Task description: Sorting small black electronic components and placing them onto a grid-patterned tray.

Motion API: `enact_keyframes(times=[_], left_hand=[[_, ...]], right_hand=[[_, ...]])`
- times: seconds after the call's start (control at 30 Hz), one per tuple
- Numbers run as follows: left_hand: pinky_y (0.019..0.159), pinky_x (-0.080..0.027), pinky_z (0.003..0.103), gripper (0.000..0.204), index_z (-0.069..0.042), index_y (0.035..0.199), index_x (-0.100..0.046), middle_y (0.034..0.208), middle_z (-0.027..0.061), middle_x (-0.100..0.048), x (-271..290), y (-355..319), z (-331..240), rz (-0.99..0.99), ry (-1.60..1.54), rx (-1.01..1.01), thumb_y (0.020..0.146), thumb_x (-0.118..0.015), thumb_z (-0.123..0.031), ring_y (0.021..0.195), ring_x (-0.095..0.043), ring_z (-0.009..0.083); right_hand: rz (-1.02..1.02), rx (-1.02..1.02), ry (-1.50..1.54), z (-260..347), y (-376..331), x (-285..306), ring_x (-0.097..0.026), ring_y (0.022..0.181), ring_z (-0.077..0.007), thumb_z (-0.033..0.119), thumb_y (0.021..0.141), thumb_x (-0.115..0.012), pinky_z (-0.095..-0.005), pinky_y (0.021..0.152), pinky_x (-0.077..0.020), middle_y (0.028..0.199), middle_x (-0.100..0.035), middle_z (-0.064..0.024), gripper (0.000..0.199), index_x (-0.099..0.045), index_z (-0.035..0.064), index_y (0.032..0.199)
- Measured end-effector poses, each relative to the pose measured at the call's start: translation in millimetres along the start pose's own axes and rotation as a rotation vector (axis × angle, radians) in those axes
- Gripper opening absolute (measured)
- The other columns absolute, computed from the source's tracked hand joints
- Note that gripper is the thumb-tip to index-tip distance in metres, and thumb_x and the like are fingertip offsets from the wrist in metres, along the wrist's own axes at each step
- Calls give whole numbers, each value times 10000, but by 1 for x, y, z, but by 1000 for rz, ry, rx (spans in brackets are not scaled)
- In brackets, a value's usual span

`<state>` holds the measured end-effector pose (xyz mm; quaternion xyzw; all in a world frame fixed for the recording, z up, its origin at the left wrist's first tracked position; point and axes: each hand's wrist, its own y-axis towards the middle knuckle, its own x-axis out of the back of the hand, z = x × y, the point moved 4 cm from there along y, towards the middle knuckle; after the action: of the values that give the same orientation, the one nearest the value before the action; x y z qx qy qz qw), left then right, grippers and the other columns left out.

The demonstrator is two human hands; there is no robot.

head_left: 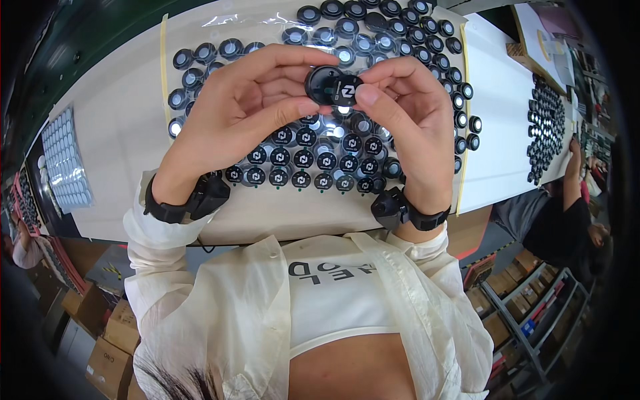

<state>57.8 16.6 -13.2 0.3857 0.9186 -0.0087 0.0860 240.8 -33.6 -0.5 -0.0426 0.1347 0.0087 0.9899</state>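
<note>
Between the thumb and fingers of my left hand (230, 113) is a black round housing (317, 85), raised above the table and tilted. My right hand (413, 110) pinches a thin black disc (346, 91) with a white mark, which overlaps the housing's right side. Whether the disc touches the housing I cannot tell. Below both hands lie rows of similar marked black discs (303, 159), several with small green tabs at their lower edges. Around and beyond them stand many black round pieces with pale centres (231, 49), some under clear plastic film.
Yellow tape strips (461, 127) run along the table (120, 167) on both sides. A sheet of pale round pieces (67, 160) lies at the left. More black pieces (547, 130) cluster at the far right, near another person (553, 213). Cardboard boxes (110, 360) stand below left, a metal rack (527, 327) below right.
</note>
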Motion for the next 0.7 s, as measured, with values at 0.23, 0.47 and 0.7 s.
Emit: enact_keyframes(times=[0.23,0.47,0.7], left_hand=[[911,-545,272,388,54,1323,-535,1221,143,-639,-5,-4,1,-84,22,72,938,-576,45,1038,-681,213],[914,-544,269,394,51,1333,-537,1265,124,-634,-6,-3,2,-106,63,67,942,-578,31,1037,-681,199],[911,-568,316,399,79,1325,-526,1310,196,-597,-7,0,-1,-69,123,50,930,-571,51,1052,-676,233]], right_hand=[[0,16,5,-5,0,0,-680,846,-122,-21,873,-692,-220,772,-536,960,-706,-123,133,-659,-60,996],[-22,5,-62,-5,1,3,-679,829,-115,-24,867,-689,-218,755,-537,917,-715,-109,117,-681,-56,979],[-79,-17,-83,-6,2,3,-680,806,-107,-10,858,-706,-207,723,-533,900,-722,-101,122,-693,-52,971]])
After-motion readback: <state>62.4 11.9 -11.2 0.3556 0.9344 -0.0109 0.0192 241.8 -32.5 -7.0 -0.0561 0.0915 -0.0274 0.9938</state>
